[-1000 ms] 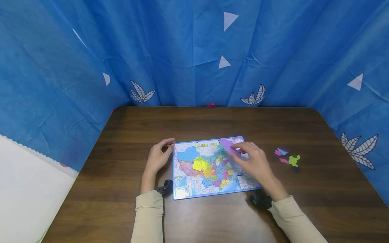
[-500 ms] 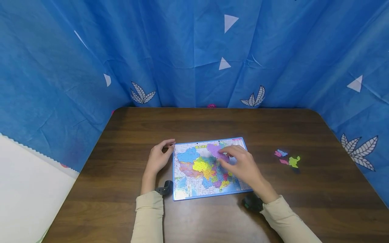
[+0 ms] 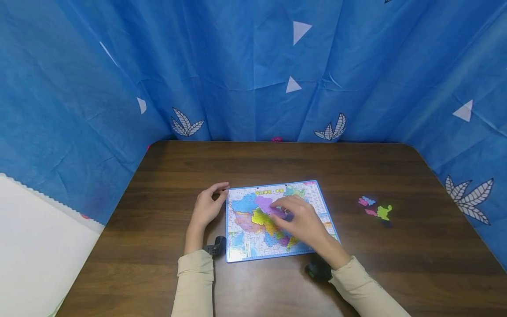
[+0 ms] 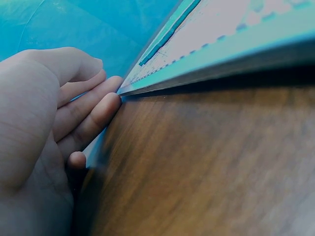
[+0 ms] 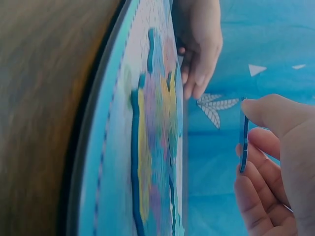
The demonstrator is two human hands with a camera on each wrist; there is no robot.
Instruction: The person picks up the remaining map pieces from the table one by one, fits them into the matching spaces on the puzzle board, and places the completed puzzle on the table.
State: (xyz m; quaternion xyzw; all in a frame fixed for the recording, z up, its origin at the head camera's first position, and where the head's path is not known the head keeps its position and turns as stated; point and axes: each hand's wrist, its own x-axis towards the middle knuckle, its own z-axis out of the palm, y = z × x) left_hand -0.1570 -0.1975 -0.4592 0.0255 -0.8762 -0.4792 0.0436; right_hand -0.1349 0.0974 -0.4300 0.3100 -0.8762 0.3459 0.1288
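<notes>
The right hand (image 3: 299,220) pinches the piece (image 3: 263,203) above the board (image 3: 314,199); the left hand (image 3: 207,204) (not gripping, it seems) touches the board's far left corner. Positioning looks underway; next probably calls for aligning, then lowering.

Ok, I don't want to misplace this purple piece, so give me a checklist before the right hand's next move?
1. Purple piece pinched in right hand: ok.
2. Piece raised clear of the board: ok.
3. Left hand at the board's far left corner: ok.
4. Piece fully visible from above: not ok, right hand covers part.
5. Piece lined up with its spot: cannot tell.
6. Loose green piece off the board: ok.
</notes>
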